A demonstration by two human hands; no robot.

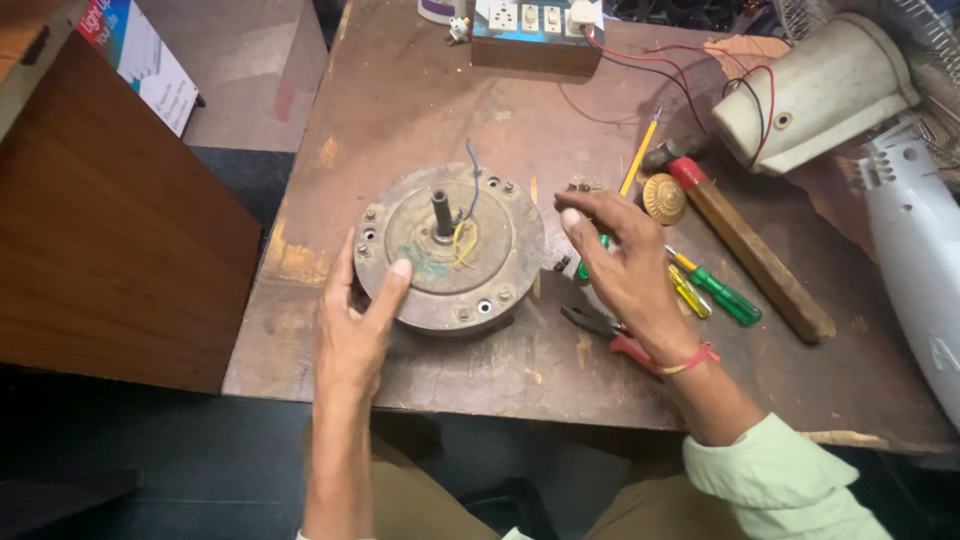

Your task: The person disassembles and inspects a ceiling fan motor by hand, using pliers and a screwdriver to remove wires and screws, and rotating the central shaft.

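Note:
A round, worn metal fan motor (450, 247) lies flat on the brown workbench (420, 110), its short shaft pointing up and yellow and blue wires coming out beside the shaft. My left hand (355, 325) rests against the motor's near-left rim, thumb on the top face. My right hand (620, 255) hovers just right of the motor with fingers spread, over a green-handled screwdriver (583, 268). It holds nothing that I can see.
Red-handled pliers (600, 330), green and yellow screwdrivers (722, 295), a hammer with a wooden handle (760, 262) and a yellow pencil-like tool (638, 158) lie right of the motor. A switchboard (535, 25), a white fan housing (810, 95) and red and black wires (690, 80) sit at the back.

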